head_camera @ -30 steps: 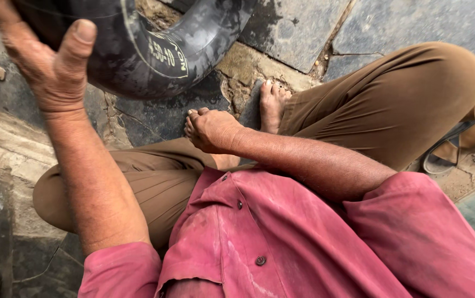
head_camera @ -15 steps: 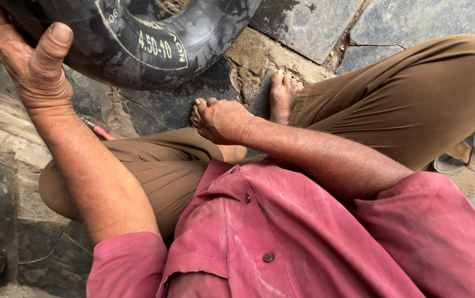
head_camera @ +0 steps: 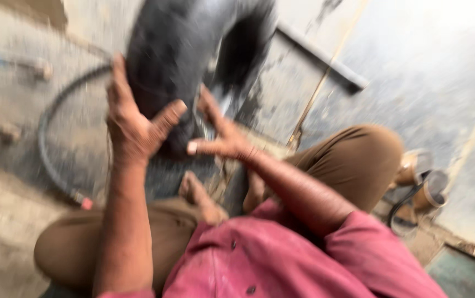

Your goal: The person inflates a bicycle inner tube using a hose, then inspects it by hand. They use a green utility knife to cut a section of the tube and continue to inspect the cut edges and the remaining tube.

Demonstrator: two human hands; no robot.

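Frame is blurry. We are sitting cross-legged on the stone floor (head_camera: 425, 72), wearing brown trousers and a red shirt (head_camera: 304, 265). We are holding a black rubber inner tube (head_camera: 177, 60) upright in front of us, above our bare feet. Our left hand (head_camera: 135, 124) is pressing flat against the tube's near side, fingers spread, thumb out. Our right hand (head_camera: 221, 135) is touching the tube's lower edge, fingers half open; real grip, cannot tell. A thin black hose (head_camera: 49, 160) is curving on the floor at left. Two small brownish tins (head_camera: 422, 179) are standing at right; contents unreadable.
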